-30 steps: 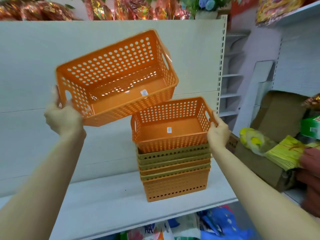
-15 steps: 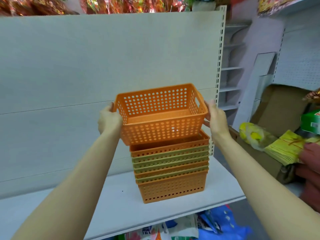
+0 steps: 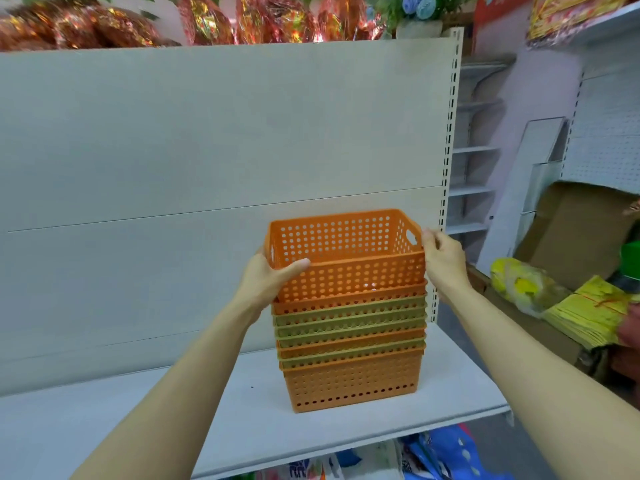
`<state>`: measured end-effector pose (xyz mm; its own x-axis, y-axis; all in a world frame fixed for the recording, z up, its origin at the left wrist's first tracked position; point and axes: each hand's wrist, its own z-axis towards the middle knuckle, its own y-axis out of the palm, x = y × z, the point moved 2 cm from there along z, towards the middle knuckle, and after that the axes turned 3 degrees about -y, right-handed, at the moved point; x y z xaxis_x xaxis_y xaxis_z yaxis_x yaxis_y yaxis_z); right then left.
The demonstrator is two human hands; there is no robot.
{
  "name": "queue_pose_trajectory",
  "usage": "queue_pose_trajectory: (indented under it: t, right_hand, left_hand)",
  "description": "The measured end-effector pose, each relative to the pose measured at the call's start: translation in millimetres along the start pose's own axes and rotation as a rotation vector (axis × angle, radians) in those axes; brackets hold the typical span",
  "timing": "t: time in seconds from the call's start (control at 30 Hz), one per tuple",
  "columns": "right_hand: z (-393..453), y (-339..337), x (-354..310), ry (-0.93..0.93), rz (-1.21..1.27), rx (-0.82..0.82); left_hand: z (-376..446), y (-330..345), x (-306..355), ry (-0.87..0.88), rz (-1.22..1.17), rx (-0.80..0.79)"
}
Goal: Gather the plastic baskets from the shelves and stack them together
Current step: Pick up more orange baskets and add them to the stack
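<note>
A stack of perforated plastic baskets (image 3: 351, 375), orange and olive green, stands on the white shelf (image 3: 138, 420). The top orange basket (image 3: 346, 268) sits nested in the stack, riding higher than the others. My left hand (image 3: 268, 282) grips its left end, thumb over the front wall. At the right end, my right hand (image 3: 443, 261) touches the rim beside the handle slot with curled fingers.
A pale back panel (image 3: 207, 150) rises behind the shelf, with a slotted upright (image 3: 446, 174) at its right end. Foil-wrapped goods (image 3: 242, 19) line the top. To the right are a cardboard box (image 3: 581, 233) and yellow paper packs (image 3: 595, 310). Bagged goods (image 3: 433, 459) lie below.
The orange basket carried in my left hand came down onto the stack and sank into it. Both hands followed it down and now sit at its two ends.
</note>
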<state>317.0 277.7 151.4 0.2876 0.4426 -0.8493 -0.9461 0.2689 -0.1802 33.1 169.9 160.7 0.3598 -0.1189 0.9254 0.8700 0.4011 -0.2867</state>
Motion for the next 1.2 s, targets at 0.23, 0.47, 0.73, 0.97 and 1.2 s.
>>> queue_pose_trajectory:
  t: [0.23,0.47,0.73,0.97,1.2]
  right_hand:
    - [0.5,-2.1,2.2,0.037,-0.029,-0.023]
    - [-16.4,5.3,23.7,0.088,-0.163,-0.178]
    - [-35.8,18.7,-1.5,-0.291,-0.497,0.065]
    - [-111.4,69.0,-42.2,-0.586,-0.366,-0.101]
    - [-191.1,116.9,-53.6,-0.748,-0.342,-0.277]
  left_hand:
    - [2.6,-2.8,3.5,0.014,0.246,0.086]
    - [-14.7,8.1,-21.0,-0.092,0.357,0.039]
    - [-27.4,-19.2,-29.0,0.103,0.973,0.178]
    - [-77.6,-59.3,-37.6,0.271,1.172,0.236]
    - [-133.6,-107.1,-65.3,0.267,1.249,0.28]
